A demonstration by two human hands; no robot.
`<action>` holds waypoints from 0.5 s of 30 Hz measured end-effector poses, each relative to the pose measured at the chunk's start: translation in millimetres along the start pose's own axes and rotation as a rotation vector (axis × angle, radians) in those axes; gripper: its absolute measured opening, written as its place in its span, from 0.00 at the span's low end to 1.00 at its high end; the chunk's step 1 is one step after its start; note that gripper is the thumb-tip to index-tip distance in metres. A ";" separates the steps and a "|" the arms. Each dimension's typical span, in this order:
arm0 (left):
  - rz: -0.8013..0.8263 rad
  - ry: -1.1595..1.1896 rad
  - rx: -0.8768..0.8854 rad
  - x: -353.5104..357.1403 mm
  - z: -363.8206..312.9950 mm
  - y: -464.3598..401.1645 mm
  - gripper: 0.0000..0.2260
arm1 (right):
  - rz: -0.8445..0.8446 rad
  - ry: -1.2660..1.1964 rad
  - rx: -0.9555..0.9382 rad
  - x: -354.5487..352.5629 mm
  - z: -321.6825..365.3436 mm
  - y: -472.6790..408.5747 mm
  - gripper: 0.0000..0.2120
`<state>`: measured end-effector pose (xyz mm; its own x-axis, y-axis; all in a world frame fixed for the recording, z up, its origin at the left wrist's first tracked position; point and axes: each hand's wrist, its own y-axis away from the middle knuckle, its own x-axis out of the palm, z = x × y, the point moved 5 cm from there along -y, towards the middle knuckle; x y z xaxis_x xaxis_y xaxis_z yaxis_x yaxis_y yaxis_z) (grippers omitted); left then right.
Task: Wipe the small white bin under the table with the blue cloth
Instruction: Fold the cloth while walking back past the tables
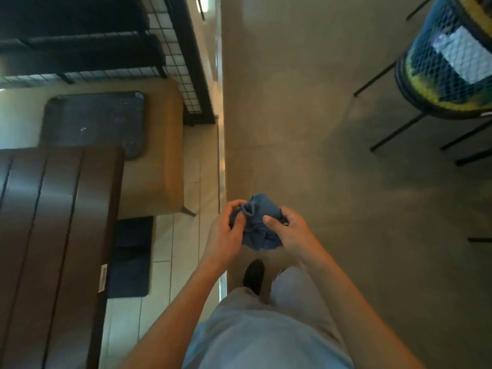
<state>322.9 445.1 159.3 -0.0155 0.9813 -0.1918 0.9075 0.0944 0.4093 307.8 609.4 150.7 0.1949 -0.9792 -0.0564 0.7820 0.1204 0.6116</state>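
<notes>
At 6 o'clock, a light blue shirt [266, 342] and pale trousers [290, 291], with a dark shoe [254, 272] just beyond. Above them both hands meet at the centre — the left hand [226, 235] and the right hand [290, 233] each grasp the bunched blue cloth [257, 227], fingers curled into its folds. At 9 o'clock, a dark wooden table [53, 249]; past it a tan seat [159, 155]. At 1 o'clock, a mesh chair [447, 62] — on the grey floor [306, 115].

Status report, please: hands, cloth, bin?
Left hand and right hand both grip the bunched blue cloth. Small white bin not in view. Person standing on grey floor, nothing blocking.
</notes>
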 end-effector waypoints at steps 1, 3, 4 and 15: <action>-0.029 0.014 0.000 -1.6 -3.7 -5.6 0.11 | 0.028 0.011 -0.002 -0.7 7.4 -10.5 0.01; -0.099 0.022 -0.003 -5.0 -6.2 -18.0 0.11 | 0.091 0.029 0.005 -0.5 22.5 -30.2 0.01; -0.134 0.025 -0.003 -6.1 -8.2 -24.0 0.10 | 0.122 0.042 0.005 -0.3 30.1 -40.2 0.01; -0.560 0.164 -0.098 4.1 -58.9 -94.4 0.17 | 0.481 0.226 -0.007 -7.4 132.5 -149.7 0.01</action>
<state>212.4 450.1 172.4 -0.5524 0.7902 -0.2656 0.6995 0.6126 0.3678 110.8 576.9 164.1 0.6542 -0.7540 0.0600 0.5771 0.5489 0.6047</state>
